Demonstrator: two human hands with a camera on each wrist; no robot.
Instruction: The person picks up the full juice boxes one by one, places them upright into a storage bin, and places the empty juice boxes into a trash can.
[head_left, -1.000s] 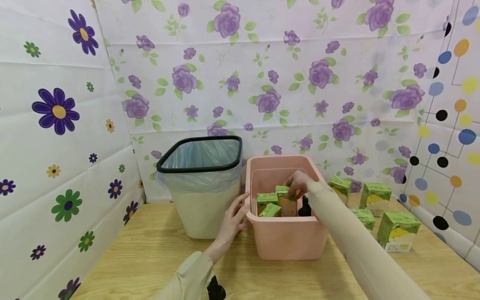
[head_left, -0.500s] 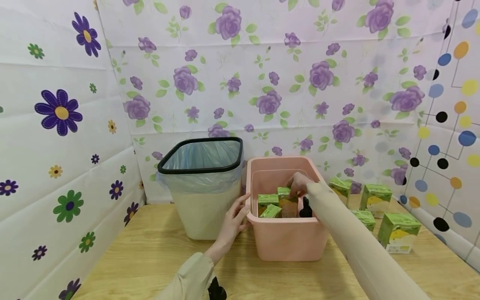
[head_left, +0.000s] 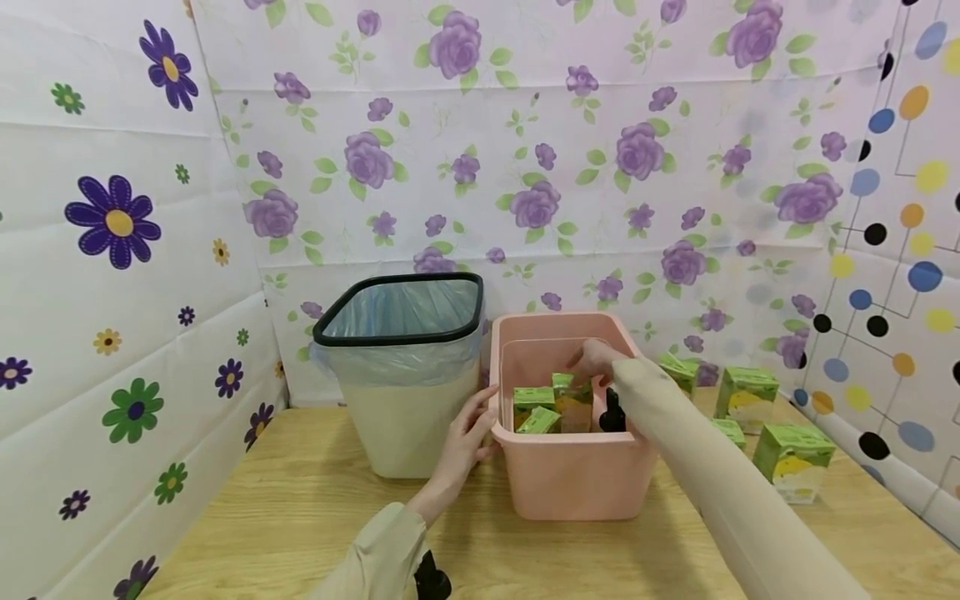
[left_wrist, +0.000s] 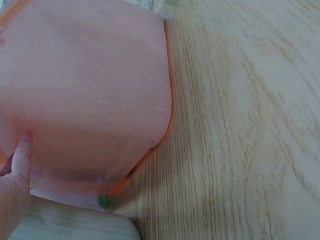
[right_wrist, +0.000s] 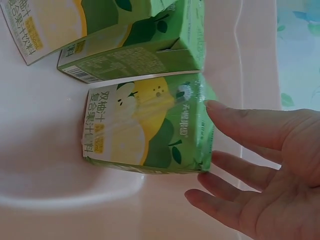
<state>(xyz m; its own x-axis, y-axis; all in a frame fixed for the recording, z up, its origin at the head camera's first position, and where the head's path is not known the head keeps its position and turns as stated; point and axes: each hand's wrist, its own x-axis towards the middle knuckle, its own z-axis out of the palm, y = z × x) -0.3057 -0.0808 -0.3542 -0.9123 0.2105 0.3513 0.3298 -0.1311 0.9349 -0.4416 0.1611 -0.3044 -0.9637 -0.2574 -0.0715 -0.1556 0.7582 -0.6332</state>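
Observation:
My right hand (head_left: pixel 594 360) reaches into a pink plastic bin (head_left: pixel 577 483). In the right wrist view its thumb and fairly straight fingers are spread at the green top of an upright juice carton (right_wrist: pixel 145 125). The thumb tip touches or nearly touches the carton's top edge. Two more juice cartons stand beside it: one upright (head_left: pixel 533 397), one tilted (head_left: pixel 540 420). My left hand (head_left: pixel 467 437) rests against the bin's left side near the rim, fingers extended. In the left wrist view a fingertip (left_wrist: pixel 23 142) touches the bin's outer wall.
A cream waste bin (head_left: pixel 408 425) with a black rim and a bluish liner bag stands left of the pink bin. Several more juice cartons (head_left: pixel 795 462) stand on the wooden table (head_left: pixel 300 500) to the right, behind my right forearm. Patterned cloth walls enclose the back and sides.
My right hand's fingers have loosened and lifted slightly from the upright carton, which stays in the pink bin. My left hand has stayed in place on the bin.

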